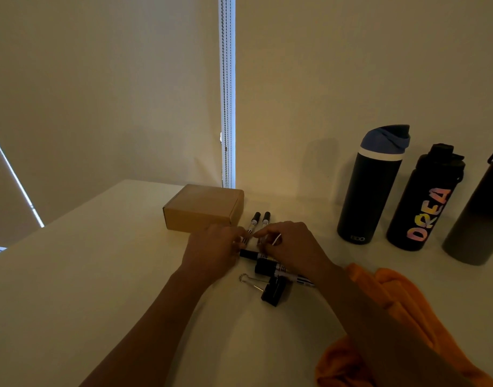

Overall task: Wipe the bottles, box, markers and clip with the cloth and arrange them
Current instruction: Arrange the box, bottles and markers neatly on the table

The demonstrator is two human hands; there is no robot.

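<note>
- A person's left hand (pixel 214 247) reaches in just in front of a cardboard box (pixel 203 208), its grip closed with curled fingertips on the near end of a black-capped marker (pixel 253 222) lying right of the box.
- The right hand (pixel 292 244) meets it fingertip to fingertip, its grip pinched on the near end of a second marker (pixel 265 219) that lies parallel, one place further from the box.
- Two more markers (pixel 251 255) (pixel 270 268) lie crosswise in front of and right of the box, partly under the right hand; a black binder clip (pixel 273 290) rests just in front of them.
- Well right of the box stand three bottles: a blue-lidded bottle (pixel 371 196), a black bottle lettered "DREA" (pixel 426 208) and a grey bottle (pixel 479 219) cut by the frame edge.
- An orange cloth (pixel 393 291) lies bunched under the right forearm.
- The box sits near the white table's (pixel 100 261) far edge, against drawn blinds (pixel 100 93); a wide stretch of tabletop runs from the box to the table's left edge.
</note>
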